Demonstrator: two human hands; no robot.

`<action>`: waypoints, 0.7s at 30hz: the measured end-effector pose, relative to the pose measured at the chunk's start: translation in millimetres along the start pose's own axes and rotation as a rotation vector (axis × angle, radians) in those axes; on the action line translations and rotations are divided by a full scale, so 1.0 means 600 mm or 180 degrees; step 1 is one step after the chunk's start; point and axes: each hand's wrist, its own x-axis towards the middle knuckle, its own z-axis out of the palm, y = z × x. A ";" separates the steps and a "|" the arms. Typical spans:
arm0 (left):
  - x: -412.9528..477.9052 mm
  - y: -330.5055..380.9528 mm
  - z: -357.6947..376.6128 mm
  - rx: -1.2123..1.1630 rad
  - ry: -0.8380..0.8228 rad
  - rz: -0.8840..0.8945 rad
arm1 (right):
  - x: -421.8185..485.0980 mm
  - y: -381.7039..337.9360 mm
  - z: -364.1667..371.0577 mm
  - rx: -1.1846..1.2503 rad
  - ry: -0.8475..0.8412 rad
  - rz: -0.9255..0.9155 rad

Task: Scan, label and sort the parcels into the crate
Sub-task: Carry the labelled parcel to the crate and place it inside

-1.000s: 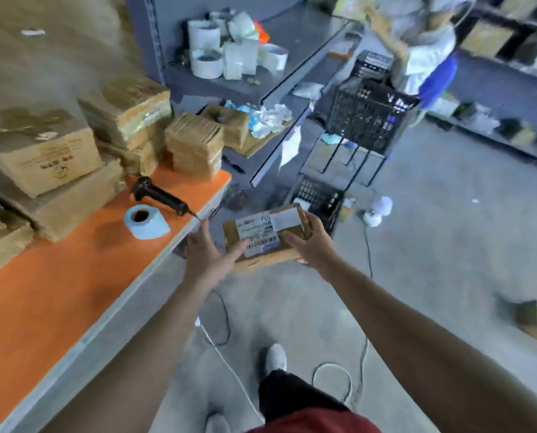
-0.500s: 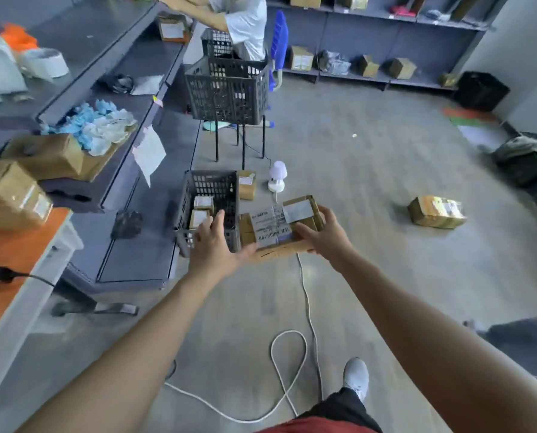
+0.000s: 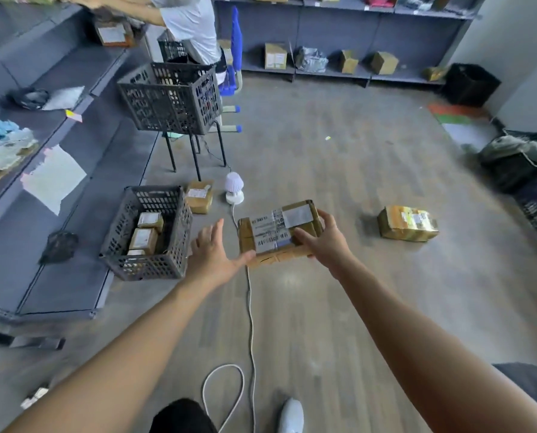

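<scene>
The parcel [image 3: 279,232] is in the air in front of you, over the floor and just to the right of the low crate [image 3: 150,267], not yet above its opening. You hold it flat with its printed labels [image 3: 271,231] facing up. I judge this keeps the barcode readable and the box level for setting down.

Your right hand [image 3: 331,243] carries it. The thumb lies across the top beside the label, and the fingers [image 3: 323,215] curl round the far right edge, pinching the box between them. Your left hand [image 3: 212,257] is opened out, its fingers [image 3: 212,232] straight, spread apart and holding nothing. Only the thumb tip reaches the parcel's near left corner, and I cannot tell whether it touches or sits just beside it. That reads as steadying rather than bearing weight, so the load is on your right side.

The crate stands on the floor against the low shelf [image 3: 67,276], with several small labelled boxes [image 3: 143,239] inside and free room in its right half. From that I judge this is the sorting step, with a move to the left yet to make.

One loose box [image 3: 200,196] lies on the floor just behind the crate, beside a small white lamp [image 3: 234,189]. A white cable [image 3: 251,307] runs below the parcel toward your feet. Another wrapped box [image 3: 407,223] lies well apart to the right.
</scene>
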 end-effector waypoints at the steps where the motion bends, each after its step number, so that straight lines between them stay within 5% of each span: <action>1: 0.014 0.014 0.004 0.0024 0.0003 -0.0010 | 0.019 0.000 -0.012 -0.0015 -0.0015 0.0006; 10: 0.173 0.035 0.014 -0.0168 0.0041 -0.0394 | 0.230 -0.044 -0.003 -0.0095 -0.0320 -0.0176; 21: 0.483 -0.059 -0.065 -0.0796 0.0359 -0.1105 | 0.582 -0.226 0.191 -0.0546 -0.1233 -0.0579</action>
